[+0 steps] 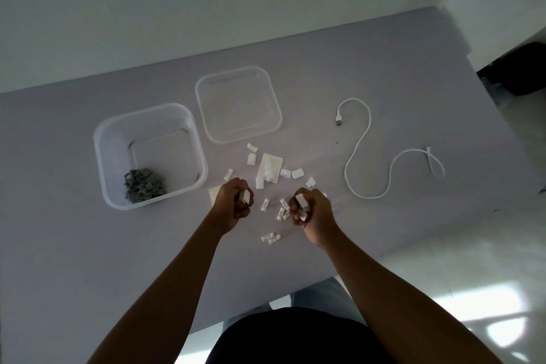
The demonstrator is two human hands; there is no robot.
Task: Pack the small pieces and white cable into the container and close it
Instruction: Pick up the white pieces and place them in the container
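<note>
A clear plastic container (150, 115) stands open at the left of the table, with a heap of grey pieces (143, 188) in its near corner. Its clear lid (238, 103) lies flat beside it to the right. Several small white pieces (271, 168) are scattered in the middle of the table. My left hand (233, 204) grips a few white pieces just right of the container. My right hand (310, 211) grips more white pieces over the scatter. The white cable (384, 154) lies in loose curves at the right, untouched.
The grey table (88, 245) ends at a wall at the back and drops off at the right, where a pale floor and a dark object (523, 71) show. A small flat white sheet (270, 167) lies among the pieces.
</note>
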